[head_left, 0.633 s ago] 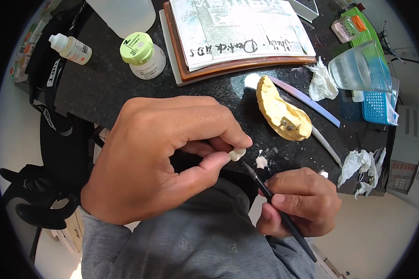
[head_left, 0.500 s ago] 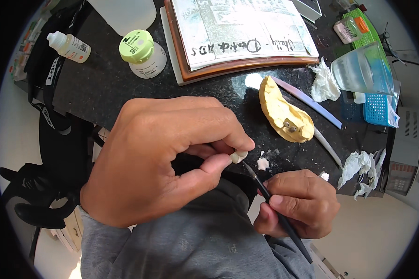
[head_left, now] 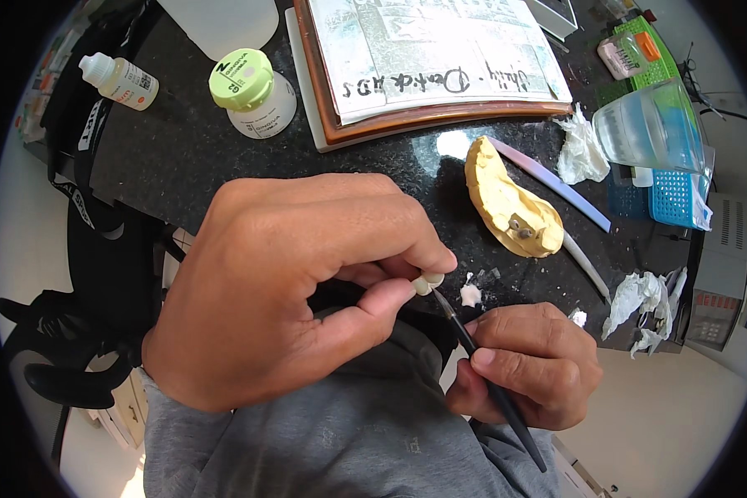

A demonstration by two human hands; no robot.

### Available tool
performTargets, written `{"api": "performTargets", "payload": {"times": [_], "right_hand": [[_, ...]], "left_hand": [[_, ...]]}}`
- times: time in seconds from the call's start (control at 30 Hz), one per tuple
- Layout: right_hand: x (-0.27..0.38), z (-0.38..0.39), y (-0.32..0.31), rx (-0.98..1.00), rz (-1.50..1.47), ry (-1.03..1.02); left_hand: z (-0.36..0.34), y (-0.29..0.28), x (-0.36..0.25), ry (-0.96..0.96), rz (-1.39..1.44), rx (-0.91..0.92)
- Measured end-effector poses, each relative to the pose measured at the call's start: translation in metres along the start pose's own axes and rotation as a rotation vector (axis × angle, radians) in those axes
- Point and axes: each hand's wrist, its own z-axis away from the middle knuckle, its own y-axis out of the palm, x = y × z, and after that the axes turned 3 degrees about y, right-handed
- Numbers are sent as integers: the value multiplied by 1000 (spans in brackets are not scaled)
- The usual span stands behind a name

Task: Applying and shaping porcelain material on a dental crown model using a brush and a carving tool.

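Observation:
Between thumb and index fingertip, my left hand (head_left: 299, 282) pinches a small off-white dental crown (head_left: 427, 284), partly covered by the fingers. A slim black brush (head_left: 498, 394) lies slantwise in my right hand (head_left: 539, 361), its handle end pointing down toward my lap. The brush's tip meets or nearly meets the crown; which of the two I cannot tell. Past my fingers, a yellow plaster dental model (head_left: 510, 199) rests on the dark speckled counter, with small grey stumps near its lower end. A little white paste (head_left: 471, 295) sits on the counter beside the crown.
Farther back stand a jar with a green lid (head_left: 241, 80), a small dropper bottle (head_left: 119, 81) and a brown-edged pad with a paper sheet (head_left: 448, 58). To the right are a glass of water (head_left: 639, 129), crumpled tissue (head_left: 581, 145), a blue basket (head_left: 672, 199) and a pink-blue strip (head_left: 556, 184).
The brush's handle has swung slightly left and down in my right hand. My left hand keeps its pinch on the crown almost unmoved.

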Motion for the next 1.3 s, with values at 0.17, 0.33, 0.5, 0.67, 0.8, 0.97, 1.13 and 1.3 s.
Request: {"api": "performTargets", "payload": {"times": [0.17,0.33,0.5,0.67,0.8,0.97,1.13,1.3], "right_hand": [[-1,-1,1,13,6,-2],[0,-1,0,43,5,8],[0,-1,-3,53,-5,9],[-2,-2,-2,52,1,8],[1,-2,-2,32,15,9],[-1,-1,-1,44,10,1],[0,-1,-5,66,3,6],[0,-3,-5,85,2,9]], "left_hand": [[1,-1,1,-10,-13,14],[1,-1,2,-3,-16,17],[0,-2,1,10,-3,20],[0,-2,3,22,-19,23],[0,-2,1,15,-28,26],[1,-3,4,22,-33,40],[-1,-3,1,23,-33,49],[0,-3,3,40,-36,40]]}}
